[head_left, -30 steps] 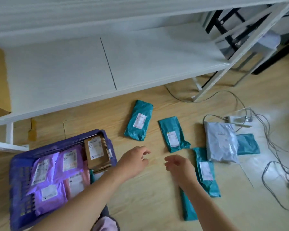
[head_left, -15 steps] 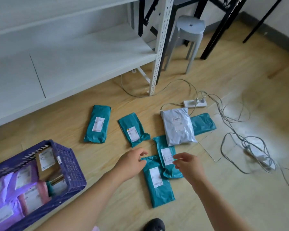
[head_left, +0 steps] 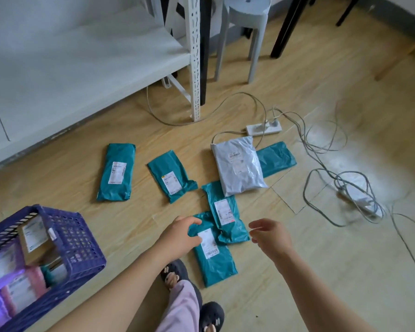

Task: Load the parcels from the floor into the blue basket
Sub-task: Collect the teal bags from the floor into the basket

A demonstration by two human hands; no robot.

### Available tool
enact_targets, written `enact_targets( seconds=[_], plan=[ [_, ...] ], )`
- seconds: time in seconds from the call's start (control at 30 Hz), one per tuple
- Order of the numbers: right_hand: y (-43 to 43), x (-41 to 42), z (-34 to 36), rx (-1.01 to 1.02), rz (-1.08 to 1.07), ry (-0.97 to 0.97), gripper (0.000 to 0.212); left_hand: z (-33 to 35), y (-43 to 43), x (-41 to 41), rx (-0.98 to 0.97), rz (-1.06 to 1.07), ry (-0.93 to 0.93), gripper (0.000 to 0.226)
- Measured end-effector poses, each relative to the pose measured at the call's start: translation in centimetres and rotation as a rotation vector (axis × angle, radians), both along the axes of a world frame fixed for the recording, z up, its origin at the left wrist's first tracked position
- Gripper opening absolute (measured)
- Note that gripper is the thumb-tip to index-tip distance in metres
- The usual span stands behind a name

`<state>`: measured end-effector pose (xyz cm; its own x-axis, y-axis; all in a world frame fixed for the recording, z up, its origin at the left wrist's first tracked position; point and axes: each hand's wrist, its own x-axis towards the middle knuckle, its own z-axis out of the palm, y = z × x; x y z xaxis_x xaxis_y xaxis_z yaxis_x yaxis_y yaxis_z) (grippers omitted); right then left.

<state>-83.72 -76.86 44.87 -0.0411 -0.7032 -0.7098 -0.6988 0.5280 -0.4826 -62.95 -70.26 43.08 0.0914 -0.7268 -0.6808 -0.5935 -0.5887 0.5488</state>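
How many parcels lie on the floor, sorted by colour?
Teal parcels: 5 (one partly under the grey one)
Grey parcel: 1
Total: 6

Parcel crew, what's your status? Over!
Left hand on nearest teal parcel, grip unclear. Right hand open, empty. Five more on floor. Nothing in the way.
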Motion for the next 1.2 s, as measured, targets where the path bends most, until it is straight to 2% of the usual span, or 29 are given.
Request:
enact_targets(
  seconds=[0.27,0.53,0.9,1.0,1.2],
  plan=[
    [-4.6,0.3,-3.3,0.044,0.109,0.087,0.039,-3.3,-4.7,1.0,0.07,0.09,0.036,0.043],
    [-7.8,-1.4,-13.0,0.122,0.139,0.061,0.044,-11.7,-7.3,-1.9,0.134,0.219,0.061,0.047],
    [-9.0,-5.1,-32.5,0.258,0.127,0.083,0.043,-31.0,-6.9,-8.8,0.226,0.443,0.078,0.049],
    [-9.0,-4.6,-37.2,0.293,0.06,0.073,0.048,-36.1,-7.9,-8.8,0.231,0.51,0.081,0.053],
    [-9.1,-2.8,-46.6,0.227,0.009,0.061,0.063,-44.3,-8.7,-7.8,0.279,0.565,0.134,0.057]
  ],
)
